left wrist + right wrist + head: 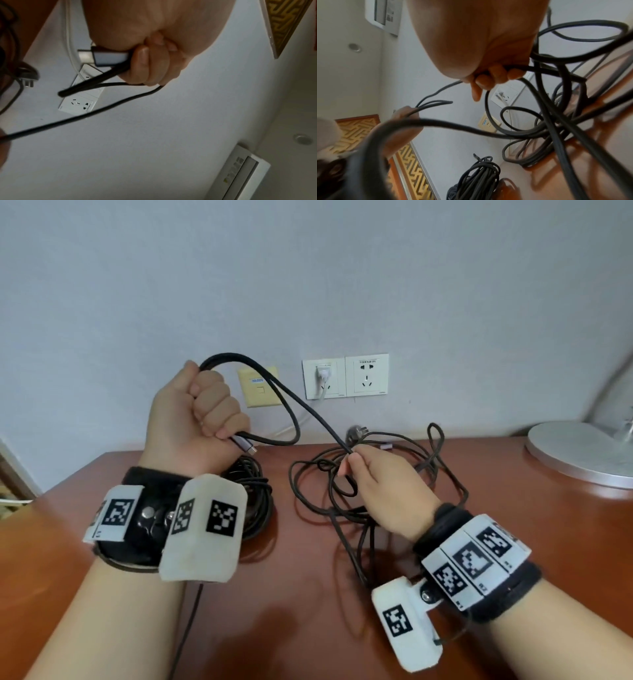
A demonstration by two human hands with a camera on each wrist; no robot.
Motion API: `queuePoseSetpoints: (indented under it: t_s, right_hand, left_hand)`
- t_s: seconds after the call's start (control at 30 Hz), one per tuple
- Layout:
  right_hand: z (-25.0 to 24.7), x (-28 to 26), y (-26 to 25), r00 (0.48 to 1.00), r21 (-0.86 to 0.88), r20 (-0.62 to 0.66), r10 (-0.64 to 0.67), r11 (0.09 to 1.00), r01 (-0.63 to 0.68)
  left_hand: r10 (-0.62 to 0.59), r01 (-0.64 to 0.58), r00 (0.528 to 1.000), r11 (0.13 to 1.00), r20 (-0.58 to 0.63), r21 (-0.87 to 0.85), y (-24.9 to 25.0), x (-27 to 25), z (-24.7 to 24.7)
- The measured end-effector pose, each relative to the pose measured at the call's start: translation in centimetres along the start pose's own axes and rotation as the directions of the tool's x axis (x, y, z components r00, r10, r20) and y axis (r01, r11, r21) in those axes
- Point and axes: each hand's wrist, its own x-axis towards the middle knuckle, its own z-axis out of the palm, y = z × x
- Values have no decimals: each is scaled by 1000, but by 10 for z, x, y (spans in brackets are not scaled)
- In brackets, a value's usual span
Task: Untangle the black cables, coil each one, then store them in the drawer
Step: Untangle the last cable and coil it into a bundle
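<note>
While the left hand is raised in a fist, the head view shows its fingers curled round a first loop of black cable, the grey metal plug poking out below the little finger. From the fist the cable runs down to the right hand, whose thumb and fingers pinch it just above the tangle on the glossy red-brown table. A finished coil lies on the table behind the left wrist. A silver round lamp base sits at the right, white sockets on the wall. No drawer is in sight.

From the left wrist, the fingers are clamped on the cable, which looks braided and matte; the plug is a smooth flat block with a bright tip.

From the right wrist, the fingertips close round one strand, and smooth, rubbery loops cross thickly under the hand, several over one another.

The risk, I judge, is in pulling: the strand passes through other loops, so a hard draw could tighten a knot or drag the whole tangle, perhaps off the table's near edge. The stiff loop in the fist could also spring open if the grip slackens.
</note>
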Motion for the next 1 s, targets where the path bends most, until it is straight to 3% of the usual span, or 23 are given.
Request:
queuePoseSetpoints:
  t_s: [0.1,0.2,0.33,0.4,0.47,0.57,0.63,0.73,0.8,0.9,1.0]
  right_hand:
    - [-5,-1,-6,1000,-24,-24,5,1000,-6]
    - [-5,-6,-16,999,-156,26,36,987,-32]
    - [-13,-11,-37,992,-281,104,69,959,-37]
    - [-20,-17,-52,979,-335,200,33,941,36]
    - [-26,-22,-63,955,-382,295,-45,910,161]
    - [-32,-22,-72,916,-399,383,-118,873,280]
    - [-38,-18,-73,919,-380,352,-175,871,311]
    - [-44,-11,-71,951,-404,180,-252,862,305]
    - [-43,-10,-67,950,-349,112,-291,884,312]
    - [-34,-11,-57,942,-206,154,-299,923,326]
    - [-33,-3,-37,963,-333,167,-210,908,255]
  left_hand:
    - [1,-2,1000,994,18,106,-10,1,8]
    - [-48,25,994,972,94,234,-24,-2,19]
    - [-68,-26,981,885,184,464,-39,-8,32]
    - [-20,-127,977,750,214,649,-48,-10,38]
    - [12,-216,968,545,250,810,-59,-11,44]
    - [33,-268,962,314,271,911,-67,-13,46]
    - [100,-317,947,136,305,939,-68,-11,44]
    - [222,-356,904,-79,365,931,-68,-8,38]
    - [273,-359,881,-143,386,922,-68,-7,36]
    - [365,-347,839,-214,404,913,-58,-7,34]
    - [506,-316,788,-156,350,936,-38,-5,26]
